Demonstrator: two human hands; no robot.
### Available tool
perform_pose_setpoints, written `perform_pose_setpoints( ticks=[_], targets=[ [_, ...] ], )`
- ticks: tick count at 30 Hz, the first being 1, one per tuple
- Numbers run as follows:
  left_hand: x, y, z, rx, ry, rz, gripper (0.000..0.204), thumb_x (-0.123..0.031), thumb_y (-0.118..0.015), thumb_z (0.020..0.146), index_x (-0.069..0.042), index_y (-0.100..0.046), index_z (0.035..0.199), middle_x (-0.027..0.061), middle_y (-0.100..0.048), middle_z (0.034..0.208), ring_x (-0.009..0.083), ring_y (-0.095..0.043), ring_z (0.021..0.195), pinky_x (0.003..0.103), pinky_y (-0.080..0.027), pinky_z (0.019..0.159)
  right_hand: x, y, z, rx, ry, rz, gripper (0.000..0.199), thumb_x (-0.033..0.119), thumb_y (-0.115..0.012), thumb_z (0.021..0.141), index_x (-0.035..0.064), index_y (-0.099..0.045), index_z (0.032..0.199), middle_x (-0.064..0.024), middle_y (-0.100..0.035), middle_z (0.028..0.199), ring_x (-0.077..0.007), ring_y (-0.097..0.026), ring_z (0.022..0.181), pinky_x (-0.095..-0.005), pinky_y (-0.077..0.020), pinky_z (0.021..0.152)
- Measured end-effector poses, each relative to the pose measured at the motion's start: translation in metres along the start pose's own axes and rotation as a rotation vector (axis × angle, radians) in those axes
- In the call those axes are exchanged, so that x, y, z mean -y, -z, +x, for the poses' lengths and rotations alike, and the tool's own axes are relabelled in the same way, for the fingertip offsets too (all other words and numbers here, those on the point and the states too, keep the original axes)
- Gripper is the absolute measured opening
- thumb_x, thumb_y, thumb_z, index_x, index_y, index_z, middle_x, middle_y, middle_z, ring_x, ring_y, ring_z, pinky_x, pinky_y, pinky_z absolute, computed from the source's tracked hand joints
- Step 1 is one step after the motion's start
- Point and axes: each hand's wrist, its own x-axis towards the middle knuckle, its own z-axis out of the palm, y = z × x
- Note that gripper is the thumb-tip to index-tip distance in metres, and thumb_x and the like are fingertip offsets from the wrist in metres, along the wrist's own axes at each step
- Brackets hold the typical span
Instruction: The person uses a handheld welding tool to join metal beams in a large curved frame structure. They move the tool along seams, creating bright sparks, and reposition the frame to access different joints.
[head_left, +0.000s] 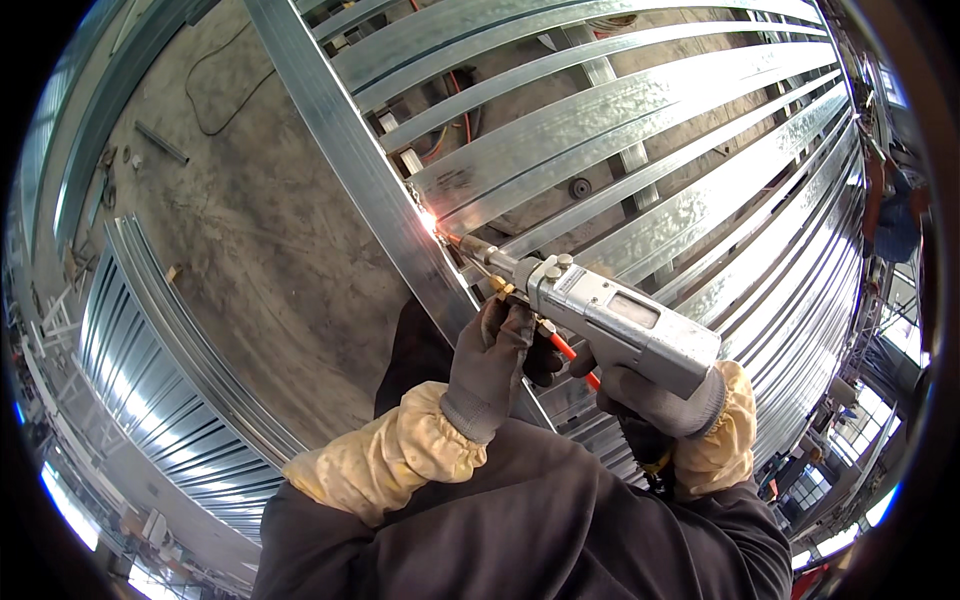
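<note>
As gloved hands (pixel 488 365) grip handle (pixel 615 352) and brass fitting (pixel 502 287), boxy silver welding gun (pixel 630 315), glaring tip (pixel 449 237)

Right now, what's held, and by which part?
Right hand: the welding gun, by its handle. Left hand: fingers at the brass fitting under the gun's front; grip unclear.

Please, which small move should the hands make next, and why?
Perhaps the right hand should ease the torch slightly along the beam: the tip is at a bright glow where a slat meets the beam, which suggests live welding.
</note>
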Motion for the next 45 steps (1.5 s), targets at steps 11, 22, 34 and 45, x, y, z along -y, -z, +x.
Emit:
perform_pose_setpoints(
  ticks=[11,22,34,45],
  targets=[
    [0.002,0.004,0.001,-0.005,-0.019,0.068,0.03,-0.023,-0.047,0.103,0.001,-0.051,0.121,0.0067,-0.062,0.095,0.0125,-0.064,0.075,0.024,-0.055,0.063,0.001,-0.001,0.001,-0.006,-0.013,0.08,0.055,0.001,-0.061,0.085,-0.0087,-0.045,0.136,-0.0193,-0.061,0.12,-0.0216,-0.066,0.096,-0.0305,-0.0522,0.08],
    [-0.003,-0.001,0.001,-0.071,0.013,0.056,0.029,-0.027,-0.048,0.102,-0.002,-0.051,0.116,0.0071,-0.062,0.086,0.0168,-0.067,0.063,0.026,-0.054,0.051,-0.006,0.004,0.008,0.023,0.028,-0.069,0.054,0.004,-0.064,0.083,-0.0048,-0.049,0.134,-0.0217,-0.051,0.136,-0.0318,-0.053,0.124,-0.035,-0.0428,0.101],
    [-0.003,-0.004,0.001,-0.113,-0.008,0.047,0.029,-0.026,-0.05,0.101,-0.001,-0.052,0.115,0.0065,-0.061,0.086,0.0156,-0.066,0.066,0.028,-0.057,0.056,-0.012,0.006,0.01,0.047,0.068,-0.034,0.054,0.004,-0.066,0.084,-0.0039,-0.049,0.134,-0.0212,-0.05,0.137,-0.0307,-0.054,0.123,-0.0349,-0.0446,0.099],
    [-0.003,0.0,0.001,-0.029,-0.109,0.245,0.035,-0.034,-0.05,0.101,-0.001,-0.052,0.113,0.0076,-0.064,0.084,0.0175,-0.067,0.065,0.028,-0.057,0.057,-0.013,0.01,0.013,0.049,0.14,-0.148,0.058,0.007,-0.067,0.085,-0.0033,-0.046,0.137,-0.0202,-0.052,0.137,-0.0297,-0.055,0.122,-0.0348,-0.0447,0.1]
  ],
)
